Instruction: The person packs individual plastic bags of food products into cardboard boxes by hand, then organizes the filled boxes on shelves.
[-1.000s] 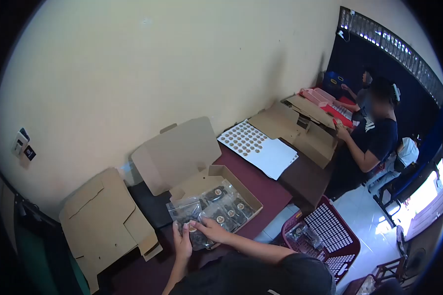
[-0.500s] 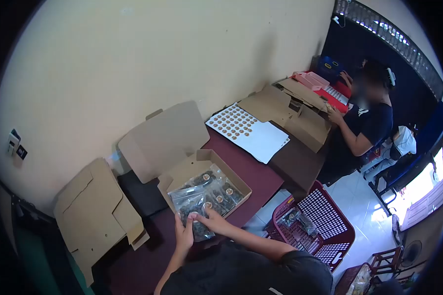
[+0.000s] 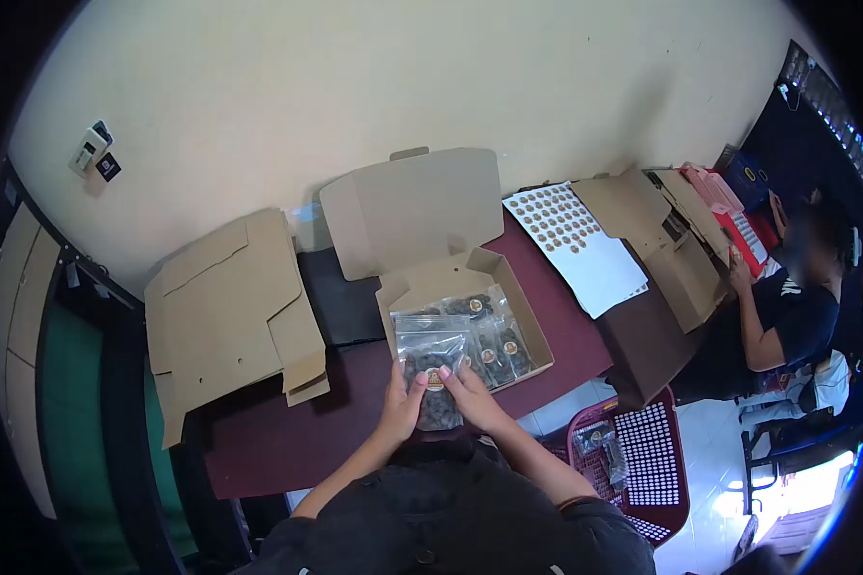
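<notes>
A clear zip bag of dark pieces, with a round label on its front, is held upright between both hands. My left hand grips its left edge, the thumb beside the label. My right hand closes on the right edge, its thumb at the label's other side. Just behind the bag, an open cardboard box stands on the dark red table. Several similar labelled bags lie inside it. The held bag hides the box's near left part.
Left of the box lie flattened cardboard boxes. A sheet of round stickers lies to the right, near another open cardboard box. A person is beside that box. On the floor, a maroon basket contains bags.
My view has turned left and straightened. My right thumb has shifted to the label's right side, and both hands now hold the bag by its edges, facing me.
</notes>
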### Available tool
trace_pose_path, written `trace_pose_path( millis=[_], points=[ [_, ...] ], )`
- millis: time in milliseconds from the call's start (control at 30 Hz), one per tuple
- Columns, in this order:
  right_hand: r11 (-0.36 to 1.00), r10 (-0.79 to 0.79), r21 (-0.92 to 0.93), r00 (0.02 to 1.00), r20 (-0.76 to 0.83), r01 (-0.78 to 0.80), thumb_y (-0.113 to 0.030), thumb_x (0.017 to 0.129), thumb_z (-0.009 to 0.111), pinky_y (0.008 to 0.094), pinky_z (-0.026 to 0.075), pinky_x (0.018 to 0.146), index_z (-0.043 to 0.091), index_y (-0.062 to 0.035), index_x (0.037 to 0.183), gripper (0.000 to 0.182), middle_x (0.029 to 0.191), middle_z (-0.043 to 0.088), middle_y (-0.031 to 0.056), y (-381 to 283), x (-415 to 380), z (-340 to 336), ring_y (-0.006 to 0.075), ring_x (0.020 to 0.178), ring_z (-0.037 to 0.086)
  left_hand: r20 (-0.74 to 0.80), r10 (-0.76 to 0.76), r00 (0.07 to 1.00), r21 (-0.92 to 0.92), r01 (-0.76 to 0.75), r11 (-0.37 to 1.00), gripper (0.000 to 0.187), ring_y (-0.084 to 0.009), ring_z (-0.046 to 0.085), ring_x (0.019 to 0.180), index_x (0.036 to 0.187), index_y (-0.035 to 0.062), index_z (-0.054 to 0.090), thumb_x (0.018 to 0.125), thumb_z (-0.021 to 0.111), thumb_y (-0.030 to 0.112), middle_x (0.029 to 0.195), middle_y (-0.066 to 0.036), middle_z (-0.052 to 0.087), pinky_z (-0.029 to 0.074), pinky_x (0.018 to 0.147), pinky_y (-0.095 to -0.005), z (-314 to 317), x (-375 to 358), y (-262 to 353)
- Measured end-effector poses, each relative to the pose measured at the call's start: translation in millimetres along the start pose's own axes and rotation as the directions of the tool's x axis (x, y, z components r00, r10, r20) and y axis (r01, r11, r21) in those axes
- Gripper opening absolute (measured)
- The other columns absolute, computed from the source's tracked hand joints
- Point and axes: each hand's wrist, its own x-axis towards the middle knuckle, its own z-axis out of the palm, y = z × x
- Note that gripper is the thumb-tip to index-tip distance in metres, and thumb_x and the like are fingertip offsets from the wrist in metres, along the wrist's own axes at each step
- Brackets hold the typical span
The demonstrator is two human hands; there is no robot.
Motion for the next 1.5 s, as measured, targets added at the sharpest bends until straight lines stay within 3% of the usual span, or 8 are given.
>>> trace_pose_path(
  millis=[167,400,733,1067,1167,1300,1400,1500],
  points=[
    [0.993,0.093,-0.075,0.996,0.004,-0.093,-0.033,0.098,0.040,0.0318,0.038,0.094,0.047,0.0019,0.119,0.042,0.111,0.057,0.0113,-6,0,-7,0.0178,0.106,0.051,0.025,0.009,1.000,-0.144,-0.005,0.990,0.048,-0.0195,0.047,0.112,0.130,-0.0013,0.035,0.094,0.052,0.026,0.121,-0.014,0.050,0.036,0.096,-0.0321,8,7,1],
    [0.994,0.104,-0.012,0.993,-0.063,-0.105,-0.035,0.099,0.037,0.0293,0.035,0.097,0.046,0.0022,0.123,0.045,0.115,0.054,0.0093,3,6,-10,0.0152,0.108,0.048,-0.010,-0.052,0.999,-0.216,0.048,0.975,0.050,-0.0164,0.042,0.117,0.131,0.0004,0.034,0.099,0.033,0.038,0.125,-0.010,0.046,0.032,0.099,-0.0287,5,9,-5],
    [0.994,0.059,-0.095,0.998,0.008,-0.058,-0.027,0.095,0.049,0.0316,0.038,0.095,0.047,0.0024,0.120,0.039,0.115,0.054,0.0106,-9,0,-10,0.0160,0.107,0.049,0.102,0.022,0.995,-0.235,0.003,0.972,0.049,-0.0168,0.043,0.116,0.132,-0.0004,0.031,0.093,0.053,0.019,0.124,-0.011,0.046,0.034,0.099,-0.0310,4,8,8],
    [0.984,0.044,0.178,0.994,-0.103,-0.025,-0.041,0.100,0.028,0.0329,0.036,0.098,0.045,0.0040,0.123,0.053,0.116,0.055,0.0140,4,-2,-3,0.0195,0.110,0.049,0.069,-0.009,0.998,-0.254,0.026,0.967,0.059,-0.0221,0.032,0.128,0.136,-0.0003,0.029,0.099,0.026,0.045,0.135,-0.014,0.036,0.022,0.106,-0.0337,-3,3,-12],
    [0.996,-0.071,-0.058,0.994,-0.081,0.066,-0.034,0.097,0.042,0.0328,0.037,0.097,0.045,0.0034,0.124,0.046,0.117,0.055,0.0137,-11,-7,-4,0.0198,0.110,0.050,0.202,0.067,0.977,-0.213,-0.023,0.977,0.055,-0.0215,0.035,0.124,0.136,0.0004,0.026,0.096,0.043,0.035,0.133,-0.014,0.038,0.027,0.104,-0.0339,-3,1,-5],
    [0.999,0.031,-0.023,0.999,-0.015,-0.031,-0.020,0.087,0.061,0.0318,0.043,0.088,0.050,0.0026,0.119,0.040,0.109,0.058,0.0105,-16,-11,-9,0.0154,0.100,0.053,0.298,-0.023,0.954,-0.210,0.089,0.974,0.057,-0.0197,0.040,0.118,0.131,0.0018,0.028,0.087,0.060,0.020,0.124,-0.011,0.042,0.032,0.100,-0.0340,-6,1,20],
    [0.997,0.069,0.046,0.997,0.021,-0.070,-0.017,0.087,0.062,0.0306,0.044,0.086,0.052,0.0026,0.116,0.037,0.107,0.059,0.0088,-30,-13,-8,0.0139,0.098,0.054,0.395,0.018,0.919,0.052,-0.042,0.998,0.080,-0.0241,0.033,0.125,0.140,-0.0002,0.009,0.085,0.063,0.021,0.132,-0.018,0.035,0.028,0.103,-0.0348,-14,-2,8],
    [0.980,0.143,0.146,0.988,-0.063,-0.133,-0.023,0.091,0.057,0.0304,0.044,0.085,0.054,0.0018,0.115,0.035,0.105,0.060,0.0077,-17,-10,-7,0.0137,0.096,0.055,0.482,0.016,0.876,0.005,-0.022,1.000,0.088,-0.0257,0.028,0.128,0.140,-0.0005,0.002,0.082,0.065,0.018,0.135,-0.019,0.029,0.025,0.105,-0.0365,-17,-3,11]
  ],
)
